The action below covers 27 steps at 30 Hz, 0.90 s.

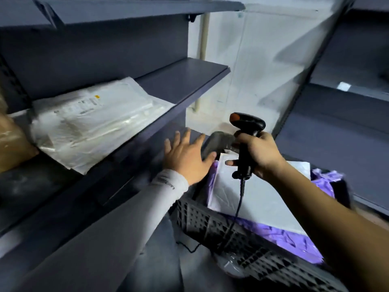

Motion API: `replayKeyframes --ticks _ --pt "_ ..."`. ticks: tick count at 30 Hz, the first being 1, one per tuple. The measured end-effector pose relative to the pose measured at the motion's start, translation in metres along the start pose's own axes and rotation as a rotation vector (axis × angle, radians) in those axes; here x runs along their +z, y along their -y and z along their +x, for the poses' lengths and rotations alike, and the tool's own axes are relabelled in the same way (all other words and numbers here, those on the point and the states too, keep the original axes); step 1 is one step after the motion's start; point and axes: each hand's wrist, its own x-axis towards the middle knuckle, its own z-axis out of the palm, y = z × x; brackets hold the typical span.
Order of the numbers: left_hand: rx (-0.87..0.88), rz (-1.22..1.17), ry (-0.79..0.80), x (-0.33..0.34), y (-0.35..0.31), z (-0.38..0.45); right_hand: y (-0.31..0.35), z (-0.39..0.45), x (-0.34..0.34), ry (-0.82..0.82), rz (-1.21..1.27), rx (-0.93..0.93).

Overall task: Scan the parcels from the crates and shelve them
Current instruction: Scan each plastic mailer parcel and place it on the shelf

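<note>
My right hand [260, 155] grips the handle of a black barcode scanner [246, 131] with an orange cap; its cable hangs down into the crate. My left hand [187, 155] is spread flat with straight fingers, holding nothing, just above the crate's far left corner and in front of the lower shelf edge. A dark slatted crate [221, 226] below both hands holds a white parcel [252, 197] on top of purple mailers [290, 239]. A stack of clear and white plastic-wrapped parcels [94, 121] lies on the middle shelf [189, 81] at left.
Dark blue metal shelving runs along the left, with an upper shelf [126, 9] above. A brown taped package [10, 142] sits at the far left edge. A second shelf unit [336, 127] stands at right, a pale wall [252, 60] between them.
</note>
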Motion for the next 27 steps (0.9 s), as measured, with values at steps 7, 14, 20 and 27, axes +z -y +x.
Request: replayKeyframes --ticks 7,14,20,27 --pt "0.140 -0.121 0.147 0.034 -0.071 -0.020 -0.015 -0.033 -0.081 -0.264 -0.191 0.013" --pt "0.198 -0.094 0.233 0.074 -0.100 -0.013 -0.034 -0.050 -0.141 -0.464 -0.398 0.119" --pt "0.014 -0.237 0.483 0.127 -0.089 0.025 -0.053 -0.050 -0.166 -0.496 -0.447 0.177" --pt "-0.236 -0.573 0.461 0.165 -0.085 0.051 -0.079 -0.040 -0.186 -0.543 -0.317 0.311"
